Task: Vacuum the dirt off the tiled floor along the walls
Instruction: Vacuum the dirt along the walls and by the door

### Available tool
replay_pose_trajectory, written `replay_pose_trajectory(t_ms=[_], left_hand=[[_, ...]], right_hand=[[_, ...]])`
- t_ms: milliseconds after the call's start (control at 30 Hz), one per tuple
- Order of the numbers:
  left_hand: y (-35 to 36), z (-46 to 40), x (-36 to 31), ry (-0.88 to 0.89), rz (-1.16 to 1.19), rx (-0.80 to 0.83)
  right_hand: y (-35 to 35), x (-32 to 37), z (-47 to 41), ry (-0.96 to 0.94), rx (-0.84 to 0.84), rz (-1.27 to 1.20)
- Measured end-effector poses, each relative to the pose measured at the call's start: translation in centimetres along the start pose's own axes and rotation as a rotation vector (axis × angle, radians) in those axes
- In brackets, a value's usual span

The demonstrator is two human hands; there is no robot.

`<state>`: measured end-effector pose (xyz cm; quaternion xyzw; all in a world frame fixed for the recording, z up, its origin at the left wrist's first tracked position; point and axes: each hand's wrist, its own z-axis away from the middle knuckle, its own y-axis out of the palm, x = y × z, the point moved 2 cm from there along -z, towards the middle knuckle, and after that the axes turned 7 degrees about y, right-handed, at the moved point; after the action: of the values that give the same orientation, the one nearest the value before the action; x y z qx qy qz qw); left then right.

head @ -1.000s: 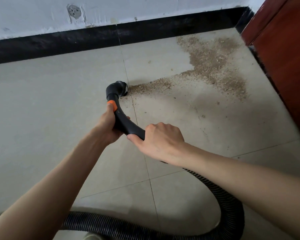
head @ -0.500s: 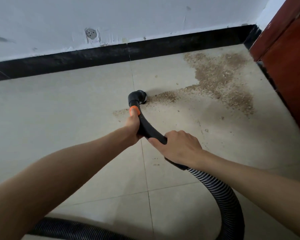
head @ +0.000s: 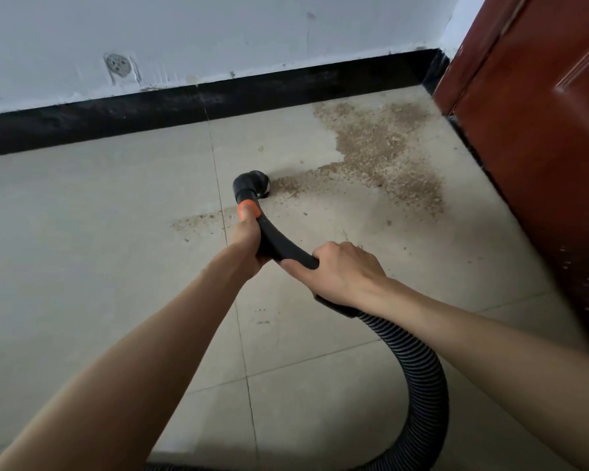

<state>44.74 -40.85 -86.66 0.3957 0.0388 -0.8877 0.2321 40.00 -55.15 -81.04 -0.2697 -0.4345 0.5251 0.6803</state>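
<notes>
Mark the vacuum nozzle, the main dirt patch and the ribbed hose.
vacuum nozzle (head: 250, 185): head view, on its black elbow.
main dirt patch (head: 374, 144): head view, its dense middle.
ribbed hose (head: 425, 385): head view, on the curve.

My ribbed vacuum hose cut off at the bottom edge, nozzle mouth facing away, my right hand hiding the handle-hose joint.

Pale tiled floor carries brown dirt (thickest near the corner) and a ribbed hose.

White wall with a round patched spot, black baseboard beneath it, reddish-brown wooden door at right
</notes>
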Motion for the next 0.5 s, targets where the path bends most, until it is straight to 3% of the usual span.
replay_pose_trajectory(t_ms=[500], left_hand=[[7.6,-1.4,0.3,0.036,-0.08,0.124]], right_hand=[[-2.0,-5.7,-1.8,0.115,-0.081,-0.113]])
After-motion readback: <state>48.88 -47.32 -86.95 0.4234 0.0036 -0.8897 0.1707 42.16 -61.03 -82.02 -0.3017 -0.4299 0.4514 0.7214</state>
